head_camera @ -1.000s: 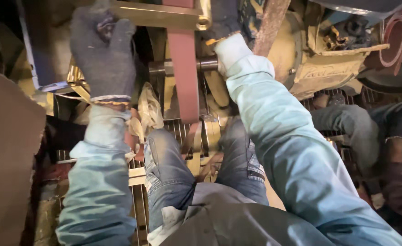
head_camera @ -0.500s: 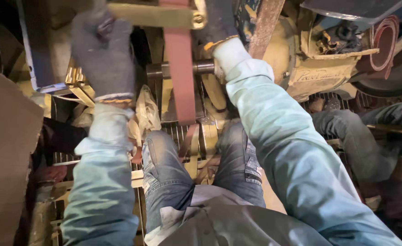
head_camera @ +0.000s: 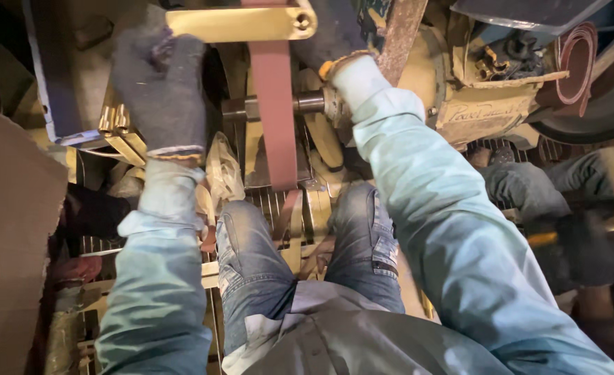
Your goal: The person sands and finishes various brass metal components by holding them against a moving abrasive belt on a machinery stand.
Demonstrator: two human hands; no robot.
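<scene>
A: What lies closest to the camera?

B: The person's knees in faded blue denim jeans (head_camera: 300,264), with pale blue-green sleeves running up on both sides.

A: And the left hand?

B: The left hand (head_camera: 159,90), in a dark knitted glove, is raised with fingers curled; whether it grips anything I cannot tell. It sits just beside a row of short brass-coloured metal pieces (head_camera: 116,125) and below a flat brass-coloured bar (head_camera: 241,22).

A: The right hand?

B: The right hand (head_camera: 334,35), also dark-gloved with an orange cuff edge, reaches up beside a rusty upright strut (head_camera: 398,31); its fingers are hidden, so its hold is unclear.

A: Between them?

B: A reddish-brown abrasive belt (head_camera: 275,111) runs vertically over a steel shaft (head_camera: 307,103).
</scene>
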